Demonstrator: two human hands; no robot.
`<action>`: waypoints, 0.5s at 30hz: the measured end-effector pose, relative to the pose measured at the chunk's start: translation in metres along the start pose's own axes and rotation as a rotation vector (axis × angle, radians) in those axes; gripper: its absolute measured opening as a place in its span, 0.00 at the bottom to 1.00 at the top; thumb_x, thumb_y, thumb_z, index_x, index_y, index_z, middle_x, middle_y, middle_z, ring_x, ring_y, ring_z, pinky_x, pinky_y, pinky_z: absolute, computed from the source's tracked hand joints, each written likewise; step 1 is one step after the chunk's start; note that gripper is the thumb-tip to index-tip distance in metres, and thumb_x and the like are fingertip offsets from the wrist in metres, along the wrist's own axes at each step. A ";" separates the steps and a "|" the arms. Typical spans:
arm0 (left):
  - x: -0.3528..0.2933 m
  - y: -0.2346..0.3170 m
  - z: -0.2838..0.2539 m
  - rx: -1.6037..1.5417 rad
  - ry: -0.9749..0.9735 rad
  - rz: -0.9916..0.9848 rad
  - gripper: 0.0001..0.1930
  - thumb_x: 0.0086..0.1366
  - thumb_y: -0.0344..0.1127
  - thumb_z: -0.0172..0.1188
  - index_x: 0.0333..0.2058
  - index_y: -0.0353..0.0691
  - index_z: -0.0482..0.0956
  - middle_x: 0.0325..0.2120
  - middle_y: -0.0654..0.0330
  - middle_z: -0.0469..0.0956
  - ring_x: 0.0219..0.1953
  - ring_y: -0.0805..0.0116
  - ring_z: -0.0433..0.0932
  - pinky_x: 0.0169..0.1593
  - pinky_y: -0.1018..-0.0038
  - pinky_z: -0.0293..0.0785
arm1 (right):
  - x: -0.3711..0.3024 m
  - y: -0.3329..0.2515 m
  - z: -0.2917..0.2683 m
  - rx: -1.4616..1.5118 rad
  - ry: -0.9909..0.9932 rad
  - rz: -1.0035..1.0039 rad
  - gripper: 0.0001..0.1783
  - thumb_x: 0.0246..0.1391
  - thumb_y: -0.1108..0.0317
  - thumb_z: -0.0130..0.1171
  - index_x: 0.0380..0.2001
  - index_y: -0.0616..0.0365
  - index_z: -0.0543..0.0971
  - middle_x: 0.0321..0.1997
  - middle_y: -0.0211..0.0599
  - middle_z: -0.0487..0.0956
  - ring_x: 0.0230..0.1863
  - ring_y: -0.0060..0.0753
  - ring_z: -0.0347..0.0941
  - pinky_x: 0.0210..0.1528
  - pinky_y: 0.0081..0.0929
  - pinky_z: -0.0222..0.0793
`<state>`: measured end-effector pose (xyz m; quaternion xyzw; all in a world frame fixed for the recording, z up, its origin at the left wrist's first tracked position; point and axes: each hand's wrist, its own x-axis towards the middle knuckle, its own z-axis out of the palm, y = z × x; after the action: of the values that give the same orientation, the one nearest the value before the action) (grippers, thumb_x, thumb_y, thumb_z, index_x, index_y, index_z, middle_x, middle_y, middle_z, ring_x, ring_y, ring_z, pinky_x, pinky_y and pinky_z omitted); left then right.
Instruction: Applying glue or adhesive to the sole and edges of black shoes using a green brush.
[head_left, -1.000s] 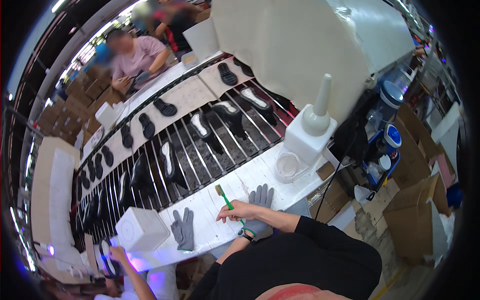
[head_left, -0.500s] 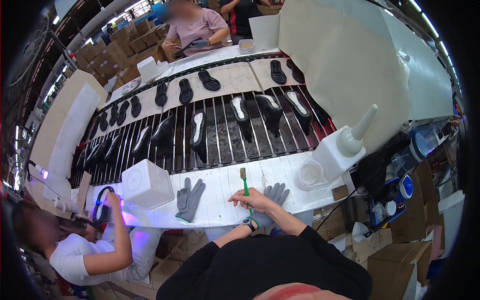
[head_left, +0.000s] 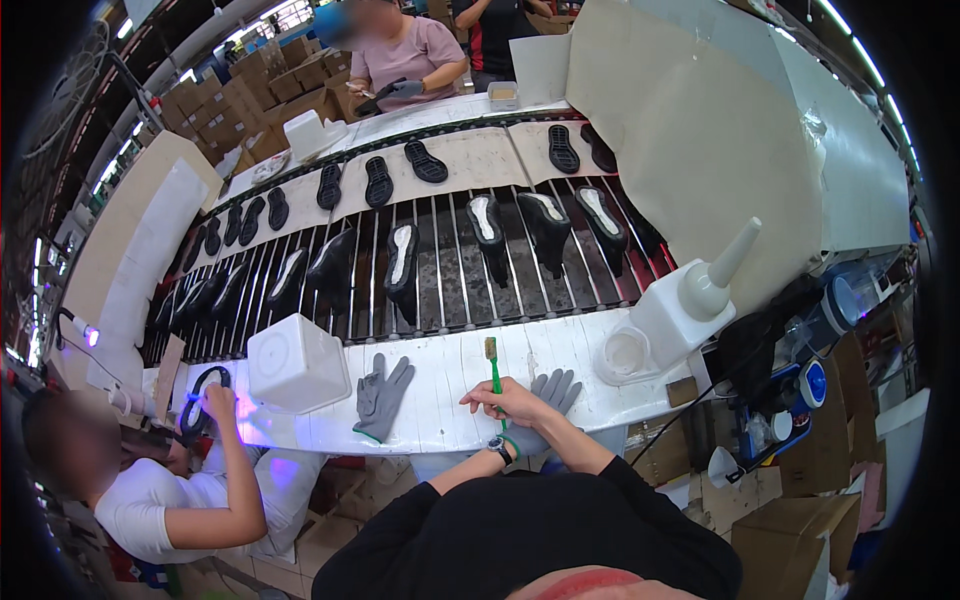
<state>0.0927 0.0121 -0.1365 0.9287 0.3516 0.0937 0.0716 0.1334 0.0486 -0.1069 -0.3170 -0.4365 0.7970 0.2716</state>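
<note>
Green brush point(head_left: 496, 376) sits gripped in the right hand point(head_left: 517, 403), gloved left hand point(head_left: 527, 438) straight-fingered beneath, at the white worktop point(head_left: 440, 395) before the roller conveyor point(head_left: 433, 262), cardboard boxes point(head_left: 215, 118) stacked beyond.

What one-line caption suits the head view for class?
Right hand holding green brush crosses gloved left hand; black shoe uppers on metal bars beyond.

Brown boxes point(head_left: 215, 128), apparently cardboard, stacked far off.

In the lower centre of the frame, a bare right hand point(head_left: 514, 402) grips a slim green-handled brush point(head_left: 496, 376) with tan bristles, its forearm crossing above a grey-gloved left hand point(head_left: 556, 394) with extended fingers, beneath black, white-soled shoes point(head_left: 487, 222) on metal rods point(head_left: 452, 260).
</note>
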 end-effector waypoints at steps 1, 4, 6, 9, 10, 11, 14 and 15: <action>0.000 -0.001 0.001 -0.047 0.017 0.000 0.42 0.61 0.64 0.38 0.68 0.47 0.46 0.69 0.53 0.43 0.71 0.57 0.41 0.70 0.57 0.36 | 0.001 0.000 0.001 0.000 -0.004 0.000 0.14 0.60 0.61 0.56 0.39 0.60 0.82 0.26 0.25 0.77 0.19 0.10 0.60 0.18 0.12 0.52; 0.000 -0.002 0.000 -0.050 0.020 -0.002 0.43 0.59 0.66 0.39 0.68 0.47 0.46 0.68 0.52 0.44 0.71 0.56 0.41 0.69 0.56 0.36 | 0.002 -0.001 0.003 -0.009 -0.012 0.013 0.15 0.60 0.60 0.56 0.39 0.61 0.82 0.26 0.25 0.77 0.19 0.10 0.60 0.18 0.12 0.52; 0.000 -0.002 0.001 -0.007 0.004 -0.002 0.43 0.59 0.65 0.39 0.68 0.47 0.46 0.68 0.52 0.45 0.71 0.56 0.42 0.70 0.56 0.36 | 0.002 0.000 0.002 -0.012 -0.020 0.001 0.15 0.60 0.60 0.56 0.39 0.61 0.82 0.27 0.25 0.77 0.19 0.10 0.60 0.18 0.12 0.52; 0.000 -0.006 0.009 -0.005 0.030 0.000 0.43 0.59 0.65 0.39 0.68 0.47 0.45 0.68 0.52 0.44 0.71 0.56 0.42 0.70 0.56 0.36 | 0.002 -0.001 0.002 -0.017 -0.029 -0.005 0.15 0.60 0.60 0.56 0.40 0.61 0.81 0.27 0.25 0.78 0.19 0.10 0.60 0.19 0.13 0.53; 0.001 -0.007 0.010 -0.013 0.017 0.002 0.43 0.59 0.65 0.39 0.68 0.48 0.45 0.69 0.52 0.43 0.71 0.56 0.42 0.70 0.56 0.36 | 0.002 -0.002 0.002 -0.016 -0.025 -0.001 0.15 0.60 0.60 0.56 0.40 0.62 0.81 0.27 0.25 0.78 0.19 0.10 0.61 0.19 0.13 0.53; 0.001 -0.008 0.010 -0.021 0.003 0.004 0.43 0.59 0.65 0.39 0.68 0.48 0.44 0.69 0.53 0.43 0.71 0.56 0.42 0.70 0.56 0.36 | 0.001 -0.002 0.002 -0.016 -0.026 -0.001 0.15 0.60 0.60 0.56 0.40 0.62 0.81 0.27 0.25 0.78 0.19 0.10 0.61 0.19 0.13 0.53; 0.000 -0.006 0.009 -0.026 -0.008 0.007 0.41 0.61 0.62 0.38 0.68 0.49 0.42 0.69 0.55 0.41 0.71 0.59 0.41 0.70 0.57 0.35 | 0.000 -0.006 0.001 -0.015 -0.039 0.009 0.14 0.61 0.63 0.54 0.40 0.63 0.80 0.28 0.26 0.77 0.20 0.12 0.62 0.20 0.14 0.54; 0.000 -0.006 0.012 -0.021 -0.004 0.007 0.41 0.61 0.62 0.38 0.68 0.49 0.42 0.69 0.55 0.41 0.71 0.59 0.41 0.70 0.57 0.35 | -0.001 -0.005 0.001 -0.012 -0.033 0.012 0.14 0.61 0.62 0.54 0.40 0.63 0.81 0.28 0.26 0.77 0.20 0.12 0.62 0.20 0.14 0.53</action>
<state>0.0913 0.0159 -0.1495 0.9292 0.3473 0.0957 0.0818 0.1343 0.0496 -0.1017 -0.3082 -0.4436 0.8012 0.2576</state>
